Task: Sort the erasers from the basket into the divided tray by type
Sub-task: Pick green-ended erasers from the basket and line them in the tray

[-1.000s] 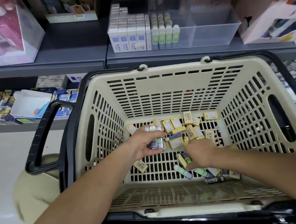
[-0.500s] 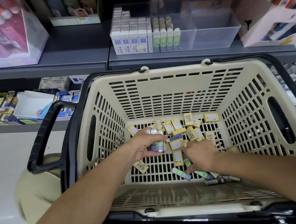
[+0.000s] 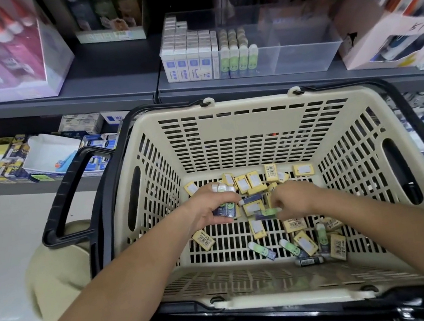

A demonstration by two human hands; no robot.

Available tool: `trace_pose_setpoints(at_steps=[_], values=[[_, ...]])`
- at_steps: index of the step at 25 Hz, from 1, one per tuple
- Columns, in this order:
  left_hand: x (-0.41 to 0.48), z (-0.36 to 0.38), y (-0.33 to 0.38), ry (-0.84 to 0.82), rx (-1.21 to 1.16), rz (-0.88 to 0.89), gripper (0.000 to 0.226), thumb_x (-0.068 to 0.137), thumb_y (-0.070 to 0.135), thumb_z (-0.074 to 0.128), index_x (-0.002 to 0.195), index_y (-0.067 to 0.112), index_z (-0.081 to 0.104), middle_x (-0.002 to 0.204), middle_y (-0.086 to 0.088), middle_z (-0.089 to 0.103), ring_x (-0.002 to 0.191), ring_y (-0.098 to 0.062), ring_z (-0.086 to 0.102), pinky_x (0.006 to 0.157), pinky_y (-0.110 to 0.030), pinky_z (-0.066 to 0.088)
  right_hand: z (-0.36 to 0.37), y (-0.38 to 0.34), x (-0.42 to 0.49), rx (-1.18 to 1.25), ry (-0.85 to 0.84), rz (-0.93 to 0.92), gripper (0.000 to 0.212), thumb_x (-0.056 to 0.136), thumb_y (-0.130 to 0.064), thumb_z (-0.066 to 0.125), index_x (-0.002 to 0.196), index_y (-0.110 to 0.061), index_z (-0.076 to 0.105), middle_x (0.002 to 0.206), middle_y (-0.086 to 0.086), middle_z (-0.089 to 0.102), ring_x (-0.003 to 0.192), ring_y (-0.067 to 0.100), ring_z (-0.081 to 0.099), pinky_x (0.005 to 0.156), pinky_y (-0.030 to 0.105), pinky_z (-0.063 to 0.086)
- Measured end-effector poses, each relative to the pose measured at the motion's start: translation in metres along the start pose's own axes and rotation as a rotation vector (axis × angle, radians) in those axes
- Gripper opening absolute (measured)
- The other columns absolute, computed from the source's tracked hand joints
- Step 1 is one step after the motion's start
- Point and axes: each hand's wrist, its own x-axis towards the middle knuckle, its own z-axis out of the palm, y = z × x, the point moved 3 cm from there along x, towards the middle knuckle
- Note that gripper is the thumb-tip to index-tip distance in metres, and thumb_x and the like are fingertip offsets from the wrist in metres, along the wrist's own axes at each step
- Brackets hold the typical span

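Yellow erasers [image 3: 250,182] mostly litter the basket [image 3: 252,104], the left hand [image 3: 210,207] clutching several green erasers [image 3: 225,209], the right hand [image 3: 292,199] pinching another, while the shelf's [image 3: 107,68] divided tray [image 3: 299,55] has two sections filled.

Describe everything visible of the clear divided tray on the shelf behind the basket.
The tray is a clear, plastic-looking box with inner dividers, sitting on the grey shelf beyond the basket. Its left section holds upright white-and-blue boxed erasers in rows; the next holds upright green-sleeved erasers. No erasers show in the right sections. Left hand and right hand are in the basket, not touching it.
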Motion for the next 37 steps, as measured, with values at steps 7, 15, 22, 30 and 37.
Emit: trace_pose_setpoints(at_steps=[7,15,22,30,37], values=[[-0.004,0.009,-0.001,-0.173,0.092,-0.006,0.039,0.068,0.006,0.081,0.097,0.016,0.057,0.082,-0.002,0.07,0.079,-0.017,0.068,0.058,-0.028,0.054,-0.023,-0.034,-0.006,0.787,0.077,-0.145,0.012,0.079,-0.013,0.071,0.09,-0.013,0.066,0.076,-0.005,0.064,0.062,0.0,0.059,0.06,0.014,0.048],[-0.005,0.002,0.002,-0.09,0.23,-0.013,0.043,0.071,0.003,0.076,0.107,0.016,0.057,0.089,-0.006,0.07,0.078,-0.015,0.068,0.062,-0.028,0.057,-0.008,-0.026,0.001,1.164,0.037,-0.014,0.011,0.082,-0.006,0.067,0.09,-0.009,0.059,0.069,0.0,0.07,0.064,0.009,0.069,0.057,0.016,0.053],[-0.003,-0.006,0.006,0.07,0.236,0.001,0.043,0.072,0.006,0.074,0.109,0.019,0.055,0.098,-0.006,0.064,0.077,-0.013,0.062,0.048,-0.02,0.05,0.055,-0.035,0.004,-0.235,-0.12,-0.037,0.049,0.079,-0.053,0.063,0.055,-0.016,0.043,0.06,-0.003,0.044,0.05,0.014,0.04,0.044,0.022,0.033],[-0.006,-0.002,0.007,0.011,0.222,-0.055,0.029,0.074,0.005,0.073,0.09,0.022,0.057,0.091,-0.006,0.063,0.076,-0.017,0.061,0.048,-0.021,0.05,0.054,-0.039,0.004,-0.073,-0.13,-0.005,0.033,0.076,-0.026,0.064,0.056,-0.013,0.042,0.056,-0.002,0.039,0.052,0.017,0.042,0.046,0.02,0.031],[-0.016,-0.004,0.028,0.027,0.09,0.045,0.029,0.074,-0.002,0.069,0.087,0.021,0.056,0.087,-0.006,0.063,0.075,-0.018,0.062,0.059,-0.03,0.053,-0.004,-0.037,-0.008,0.35,-0.108,0.008,0.012,0.077,-0.021,0.07,0.08,-0.018,0.059,0.071,-0.008,0.055,0.063,0.007,0.052,0.052,0.019,0.043]])
